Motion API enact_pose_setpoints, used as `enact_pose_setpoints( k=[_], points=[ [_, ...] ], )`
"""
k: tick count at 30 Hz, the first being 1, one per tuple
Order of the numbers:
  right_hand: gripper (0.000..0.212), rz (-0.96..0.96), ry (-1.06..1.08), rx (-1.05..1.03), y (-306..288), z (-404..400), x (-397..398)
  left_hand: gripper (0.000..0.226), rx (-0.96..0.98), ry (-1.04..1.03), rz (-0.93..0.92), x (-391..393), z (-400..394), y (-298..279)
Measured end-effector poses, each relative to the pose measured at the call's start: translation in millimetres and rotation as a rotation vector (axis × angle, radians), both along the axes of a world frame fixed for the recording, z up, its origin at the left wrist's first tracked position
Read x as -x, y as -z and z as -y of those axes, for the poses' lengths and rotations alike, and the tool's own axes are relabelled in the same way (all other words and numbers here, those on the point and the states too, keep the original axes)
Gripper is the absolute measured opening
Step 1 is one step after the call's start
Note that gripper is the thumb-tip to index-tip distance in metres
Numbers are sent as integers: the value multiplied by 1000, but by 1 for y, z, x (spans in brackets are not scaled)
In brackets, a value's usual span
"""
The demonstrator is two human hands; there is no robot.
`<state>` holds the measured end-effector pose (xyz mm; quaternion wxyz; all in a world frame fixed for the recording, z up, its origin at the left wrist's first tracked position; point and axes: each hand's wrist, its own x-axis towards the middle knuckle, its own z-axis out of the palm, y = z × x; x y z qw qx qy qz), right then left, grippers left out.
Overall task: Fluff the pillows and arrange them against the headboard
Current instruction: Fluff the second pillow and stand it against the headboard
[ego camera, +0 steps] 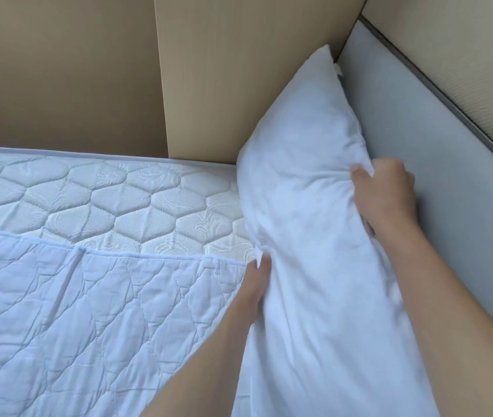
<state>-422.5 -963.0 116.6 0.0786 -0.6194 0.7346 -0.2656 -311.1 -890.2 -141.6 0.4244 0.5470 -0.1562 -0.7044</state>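
Head view looked down over the far end of a bed, where a white pillow (305,182) stood on its long edge, tilted and leaning toward a grey padded headboard (438,152) that ran along the bed's right-hand side in the picture. The pillow's upper tip reached the corner where the headboard met a tan wooden wall panel (88,70). Both hands were clamped on the pillow and stood apart: the right hand (386,191) had its fingers closed over the edge nearest the headboard, bunching the cover into creases there, while the left hand (257,281) pinched the opposite edge low down, just above the hem of a white quilted blanket (73,311). Beyond the blanket's edge the bare quilted mattress (113,203) lay uncovered up to the wall panel. Only this one pillow was in sight; whether another lay out of frame could not be told. The step in hand looked like the fluffing itself, or the settling of the pillow into its place, since it was held between two gripping hands and already close to the headboard. The next move would likely call for squeezing and shaking the filling evenly from both edges, then lowering the pillow so its back rested flat against the headboard, squared to the corner of the bed.
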Motion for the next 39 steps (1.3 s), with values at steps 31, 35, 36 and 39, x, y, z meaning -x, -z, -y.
enact_pose_setpoints(
  k=[31, 35, 36, 39],
  points=[
    [48, -200, 417, -277, -14, -349, 102, 18, -292, 150, -142, 28, -289, 20],
    [53, -251, 476, -27, -26, -356, 90, 18, -195, 223, -37, 32, -288, 11],
    [52, -235, 472, 69, -33, -356, 88, 18, -168, 241, -2, 35, -289, 9],
    [46, -220, 477, 214, -45, -351, 86, 17, -176, 258, 95, 44, -295, 12]
  ],
)
